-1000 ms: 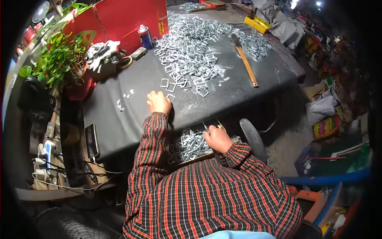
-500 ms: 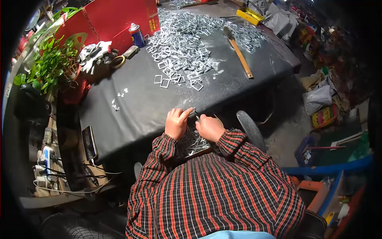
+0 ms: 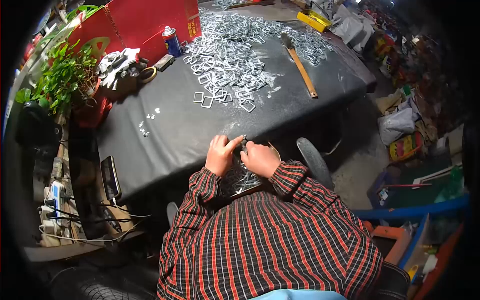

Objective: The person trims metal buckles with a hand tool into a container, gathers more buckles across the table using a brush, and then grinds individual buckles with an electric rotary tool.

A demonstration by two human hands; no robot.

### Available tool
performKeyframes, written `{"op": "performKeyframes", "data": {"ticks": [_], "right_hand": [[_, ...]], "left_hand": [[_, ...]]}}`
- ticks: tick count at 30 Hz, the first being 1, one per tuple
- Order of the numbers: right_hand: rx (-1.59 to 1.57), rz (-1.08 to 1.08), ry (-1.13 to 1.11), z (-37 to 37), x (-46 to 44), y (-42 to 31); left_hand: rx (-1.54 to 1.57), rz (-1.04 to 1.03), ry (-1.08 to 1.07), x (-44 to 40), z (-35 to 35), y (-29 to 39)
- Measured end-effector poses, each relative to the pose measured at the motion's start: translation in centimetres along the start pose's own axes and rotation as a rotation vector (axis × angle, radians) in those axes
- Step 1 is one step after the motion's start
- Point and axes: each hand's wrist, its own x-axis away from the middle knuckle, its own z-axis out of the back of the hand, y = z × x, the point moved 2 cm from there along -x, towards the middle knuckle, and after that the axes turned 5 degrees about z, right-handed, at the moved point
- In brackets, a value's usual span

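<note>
At the front edge of the black-covered table, my left hand [image 3: 218, 155] pinches a small silvery metal piece [image 3: 244, 137] at its fingertips. My right hand [image 3: 261, 159] is closed right beside it, fingers curled around something dark that is mostly hidden. Below both hands, on my lap side, a container of loose metal pieces [image 3: 244, 181] is partly covered by my wrists. Farther up the table lies a large heap of square metal rings [image 3: 225, 55], with a few loose square rings [image 3: 206, 102] at its near edge.
A wooden-handled brush [image 3: 301, 70] lies right of the heap. At the left are a spray can [image 3: 172, 42], a tape roll [image 3: 148, 75], gloves [image 3: 119, 65], a potted plant [image 3: 60, 75] and a phone [image 3: 110, 177]. A yellow tray [image 3: 314, 21] sits at the back right.
My right hand has turned slightly and shifted a little left, closer to my left fingertips. My left hand stays almost in place, still pinching the metal piece.
</note>
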Motion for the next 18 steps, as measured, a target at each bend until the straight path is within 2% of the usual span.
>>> {"op": "performKeyframes", "data": {"ticks": [6, 10, 13, 14, 16, 18], "right_hand": [[-0.027, 0.009, -0.026, -3.0, -0.5, 0.7], [-0.049, -0.013, 0.002, -2.5, 0.0, 2.5], [-0.061, -0.047, 0.033, -1.4, 1.6, 4.2], [-0.075, -0.076, 0.05, -1.2, 2.5, 4.6], [-0.091, -0.109, 0.061, -1.3, 3.4, 5.0], [-0.113, -0.118, 0.074, -1.4, 3.7, 5.3]], "left_hand": [[0.003, 0.024, -0.016, 0.2, -0.1, 0.1], [0.059, 0.001, 0.054, -0.1, -0.1, -0.3], [0.326, 0.093, -0.036, -1.1, 0.8, -1.1], [0.326, 0.094, -0.029, -2.0, 0.6, -1.7], [0.061, 0.21, 0.109, -5.1, 0.2, -3.8], [-0.133, 0.454, 0.098, -9.4, -0.3, -6.6]]}}
